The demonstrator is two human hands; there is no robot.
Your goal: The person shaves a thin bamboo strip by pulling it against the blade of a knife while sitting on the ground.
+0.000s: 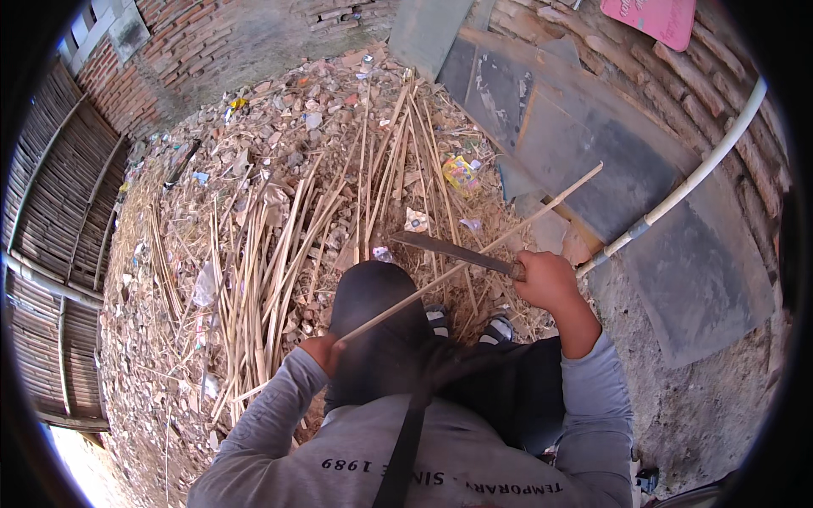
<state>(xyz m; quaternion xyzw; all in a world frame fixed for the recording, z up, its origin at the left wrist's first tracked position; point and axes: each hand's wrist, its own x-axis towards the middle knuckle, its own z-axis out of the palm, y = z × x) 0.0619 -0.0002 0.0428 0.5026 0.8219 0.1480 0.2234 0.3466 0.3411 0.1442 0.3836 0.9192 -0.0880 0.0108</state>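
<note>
We are midway through paring a long bamboo strip. Our left hand has its fingers closed around the strip's near end, down by our dark-trousered knee. Our right hand has its fingers wrapped tight on the handle of a long knife, whose blade lies across the strip near its middle. The strip slants up toward the grey boards against the brick wall. We judge the next stroke calls for a steady blade angle along the strip. No containers show; split strips lie heaped on the littered ground.
</note>
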